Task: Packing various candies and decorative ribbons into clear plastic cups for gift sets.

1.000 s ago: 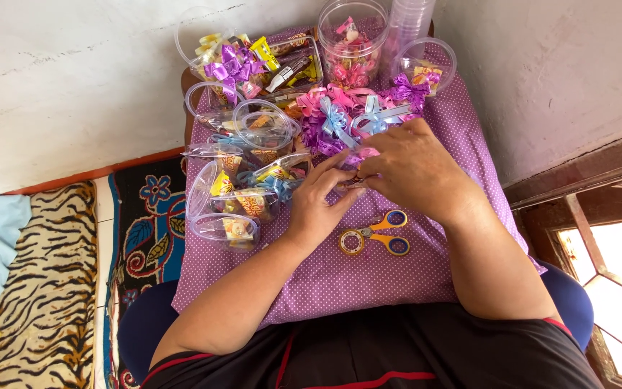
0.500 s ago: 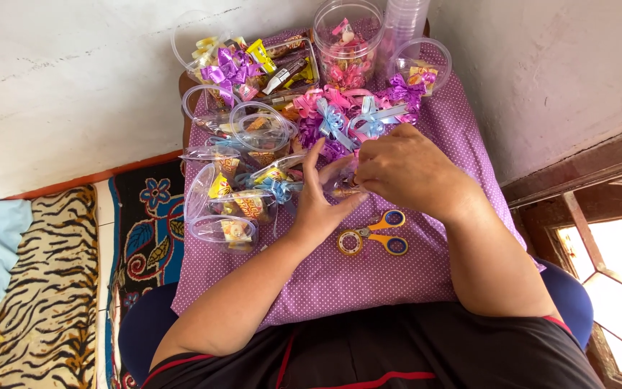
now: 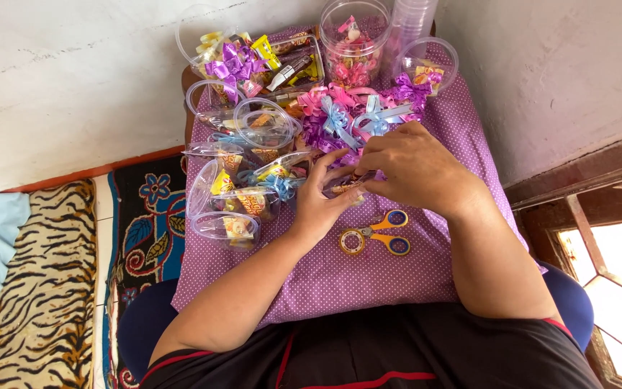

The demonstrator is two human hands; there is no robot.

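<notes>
Finished cups (image 3: 228,205): several clear plastic cups lie on their sides along the table's left edge, each with wrapped sweets inside; at least 2 carry a bow. I judge these done.
Supply of sweets (image 3: 282,65): loose wrapped sweets and bars in open tubs at the table's far left corner; plenty left.
Sweet jar (image 3: 354,43): a clear round jar of pink sweets at the far edge, part full.
Bow pile (image 3: 354,115): pink, blue and purple ribbon bows heaped near the far edge, just beyond my hands; many unused.
Empty cup stack (image 3: 412,21): at the far right corner; work remains, in my judgement.
My left hand (image 3: 322,198): fingers curled round the near side of the small cup (image 3: 347,189), grasping it.
Small cup: at the table's middle, held between both hands, sweets visible inside; whether a bow is fixed on it I cannot tell.
My right hand (image 3: 415,169): clenched over the cup's far side, fingertips pinching at its top.
Scissors (image 3: 376,234): yellow-handled, on the purple dotted cloth (image 3: 325,281) just nearer to me than both hands, untouched.
</notes>
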